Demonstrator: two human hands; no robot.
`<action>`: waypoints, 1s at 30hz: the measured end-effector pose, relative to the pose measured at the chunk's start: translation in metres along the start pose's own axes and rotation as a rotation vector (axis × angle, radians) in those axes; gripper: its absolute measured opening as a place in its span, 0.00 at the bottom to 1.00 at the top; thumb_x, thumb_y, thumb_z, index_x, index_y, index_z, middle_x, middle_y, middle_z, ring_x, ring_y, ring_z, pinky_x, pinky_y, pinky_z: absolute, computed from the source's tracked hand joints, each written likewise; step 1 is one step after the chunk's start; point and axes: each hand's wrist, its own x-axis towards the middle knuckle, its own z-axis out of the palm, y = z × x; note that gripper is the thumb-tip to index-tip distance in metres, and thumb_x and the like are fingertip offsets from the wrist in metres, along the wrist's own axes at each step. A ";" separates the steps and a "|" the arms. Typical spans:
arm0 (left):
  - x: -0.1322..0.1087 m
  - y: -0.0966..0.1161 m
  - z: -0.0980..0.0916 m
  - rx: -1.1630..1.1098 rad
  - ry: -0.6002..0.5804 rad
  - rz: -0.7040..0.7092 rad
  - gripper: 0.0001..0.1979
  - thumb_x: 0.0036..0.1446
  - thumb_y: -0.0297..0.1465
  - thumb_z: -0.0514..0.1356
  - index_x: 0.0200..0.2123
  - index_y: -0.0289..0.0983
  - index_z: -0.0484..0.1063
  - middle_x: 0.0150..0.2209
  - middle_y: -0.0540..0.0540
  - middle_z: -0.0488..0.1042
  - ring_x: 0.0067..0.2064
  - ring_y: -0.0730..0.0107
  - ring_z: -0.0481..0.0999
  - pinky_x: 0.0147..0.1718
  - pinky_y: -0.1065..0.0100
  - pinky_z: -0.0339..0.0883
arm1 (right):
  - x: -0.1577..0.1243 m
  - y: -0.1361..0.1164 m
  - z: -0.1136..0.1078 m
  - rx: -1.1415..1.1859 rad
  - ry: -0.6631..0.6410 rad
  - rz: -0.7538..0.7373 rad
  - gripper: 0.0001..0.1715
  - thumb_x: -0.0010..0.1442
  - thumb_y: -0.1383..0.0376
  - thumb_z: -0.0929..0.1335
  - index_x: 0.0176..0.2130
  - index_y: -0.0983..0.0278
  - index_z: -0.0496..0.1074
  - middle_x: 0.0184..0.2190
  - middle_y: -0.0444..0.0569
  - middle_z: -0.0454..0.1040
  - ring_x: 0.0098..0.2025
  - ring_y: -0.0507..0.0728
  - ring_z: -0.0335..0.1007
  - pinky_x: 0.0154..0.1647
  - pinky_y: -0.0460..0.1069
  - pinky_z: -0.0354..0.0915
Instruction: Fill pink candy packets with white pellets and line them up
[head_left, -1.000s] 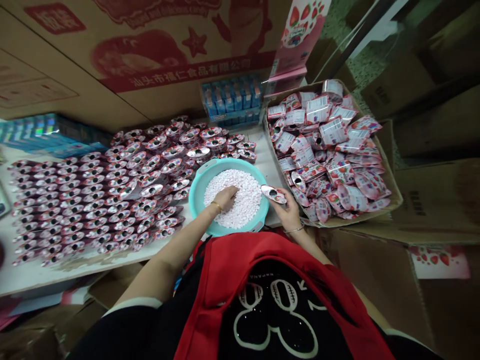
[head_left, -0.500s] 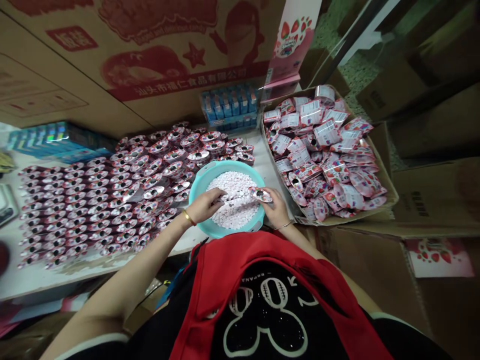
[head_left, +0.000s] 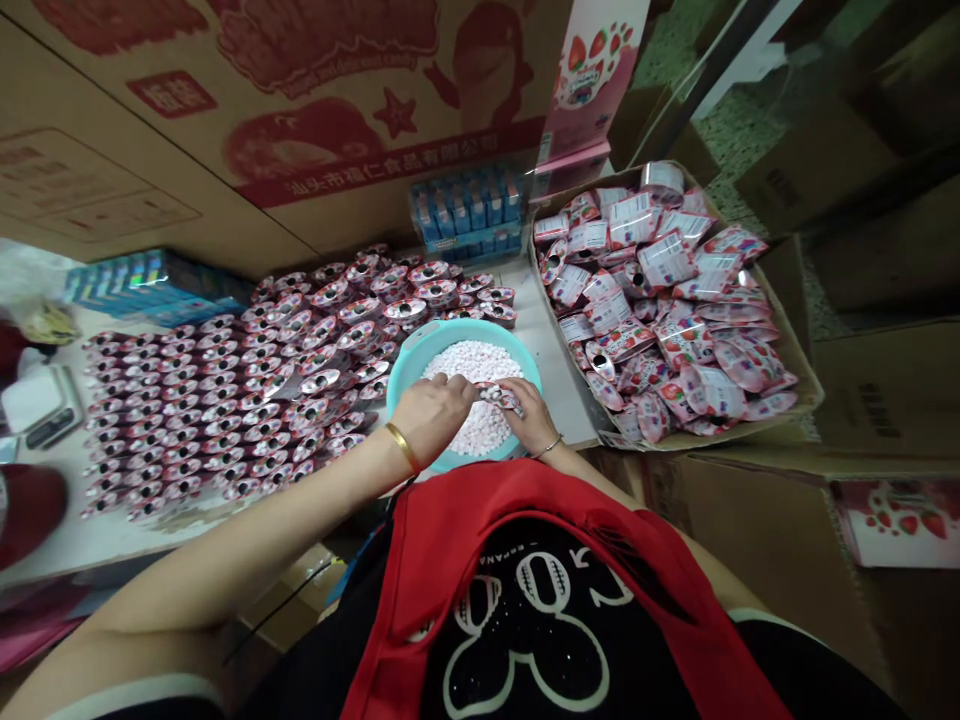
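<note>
My right hand (head_left: 534,418) grips a small pink-and-white candy packet (head_left: 501,396) over the turquoise basin (head_left: 399,378). White pieces show at the packet's upturned opening. Against the packet's left end, my left hand (head_left: 437,412) has its fingers curled together, knuckles up; whatever they hold is hidden beneath them. Small round white candies (head_left: 480,358) fill the basin below both hands. To the left, many similar packets (head_left: 247,420) stand upright in close rows with dark openings on top.
At the right, a cardboard box (head_left: 806,385) is heaped with loose packets (head_left: 667,320). Blue packs (head_left: 469,212) stand behind the basin, more blue packs (head_left: 154,285) at the back left. A white scale (head_left: 41,400) and a red container (head_left: 30,510) sit far left. Large cartons (head_left: 315,130) wall the back.
My left hand has lifted from the candies and moved right to the packet's end. My right hand has brought the packet slightly left and down. The view has shifted a little left.
</note>
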 end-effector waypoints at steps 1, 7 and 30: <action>-0.002 -0.002 -0.002 -0.007 0.016 0.007 0.11 0.59 0.23 0.47 0.35 0.36 0.69 0.33 0.41 0.69 0.38 0.59 0.71 0.35 0.61 0.64 | 0.000 0.000 -0.001 0.022 0.003 0.004 0.27 0.51 0.73 0.63 0.51 0.60 0.67 0.49 0.52 0.70 0.53 0.60 0.64 0.57 0.59 0.61; -0.001 -0.033 0.023 -0.207 0.168 0.094 0.21 0.55 0.40 0.58 0.50 0.40 0.63 0.47 0.41 0.67 0.46 0.58 0.70 0.41 0.62 0.65 | 0.001 -0.018 -0.002 0.106 -0.102 0.013 0.20 0.54 0.68 0.65 0.48 0.59 0.68 0.48 0.48 0.72 0.52 0.60 0.67 0.54 0.57 0.65; -0.084 -0.167 0.164 -0.582 0.515 -0.753 0.17 0.45 0.41 0.62 0.35 0.36 0.66 0.26 0.53 0.63 0.27 0.74 0.62 0.27 0.72 0.58 | 0.014 0.043 -0.148 -0.912 -0.514 0.482 0.37 0.53 0.63 0.67 0.60 0.67 0.57 0.38 0.60 0.76 0.37 0.65 0.74 0.36 0.53 0.64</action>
